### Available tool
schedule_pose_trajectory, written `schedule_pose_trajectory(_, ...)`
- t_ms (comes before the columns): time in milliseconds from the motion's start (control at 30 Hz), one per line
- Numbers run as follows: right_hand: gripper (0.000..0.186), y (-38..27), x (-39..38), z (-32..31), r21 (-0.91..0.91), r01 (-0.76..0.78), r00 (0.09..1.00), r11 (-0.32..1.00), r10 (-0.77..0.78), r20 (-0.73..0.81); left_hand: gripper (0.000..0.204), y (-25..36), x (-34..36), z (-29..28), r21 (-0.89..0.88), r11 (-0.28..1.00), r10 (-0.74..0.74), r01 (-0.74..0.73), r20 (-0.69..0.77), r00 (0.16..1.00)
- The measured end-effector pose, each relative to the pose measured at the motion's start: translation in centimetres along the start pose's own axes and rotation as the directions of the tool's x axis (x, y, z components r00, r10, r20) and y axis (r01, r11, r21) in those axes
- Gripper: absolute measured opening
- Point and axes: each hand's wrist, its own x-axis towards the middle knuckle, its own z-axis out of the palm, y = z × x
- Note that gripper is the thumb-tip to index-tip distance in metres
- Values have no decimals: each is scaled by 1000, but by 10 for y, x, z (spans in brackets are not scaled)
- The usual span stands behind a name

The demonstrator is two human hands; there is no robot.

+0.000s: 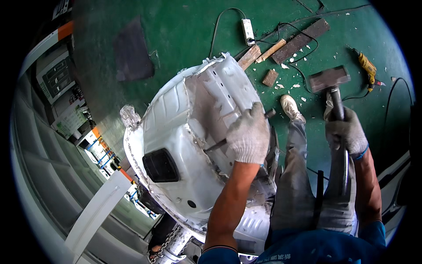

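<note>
A chisel (220, 144) is held in the gloved left hand (249, 133), which is clenched around its shaft; the dark tip is laid against a seam of the white sheet-metal car body part (184, 132), and the upper end of the tool is seen just beyond the knuckles, at the right of the glove. The body part is placed in the middle of the view, a little to the left, and it is tilted; a black rectangular opening (160, 165) is seen in its lower left area, and rough torn edges are seen along its rim. A heavy hammer (329, 79) is grasped by the gloved right hand (347, 132), which is closed tightly on the handle; the dark block head is raised above the green floor (184, 31), well apart from the chisel. Grey trousers (303, 185) and a light shoe (291, 107) of the person are seen between the two arms. On the floor behind, some pieces of wood (272, 49) and a dark plank (301, 40) are laid near each other, and small white chips are scattered about them. A white power strip (248, 31) with black cables is seen further back, and a yellow power drill (367, 68) is laid at the right. A chain (165, 246) is seen under the body part, at the lower edge.
</note>
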Motion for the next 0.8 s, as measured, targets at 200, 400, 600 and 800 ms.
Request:
schedule_pose_trajectory(200, 14, 40, 9, -57, 15, 119, 974, 993, -114, -195, 13, -1, -10, -7, -43, 997, 66, -65, 33, 997)
schedule_pose_trajectory(400, 15, 35, -6, -60, 40, 126, 965, 991, -113, -237, 15, -6, -6, -2, -21, 999, 33, -33, -3, 999)
schedule_pose_trajectory(600, 28, 0, -18, -73, 124, 530, 806, 839, -453, -382, 17, -8, -7, -9, -45, 996, 75, -77, -55, 996)
schedule_pose_trajectory(800, 34, 6, -32, 41, -44, 115, 974, 992, -104, 202, 19, -7, -15, -16, -90, 993, 82, -80, 20, 996)
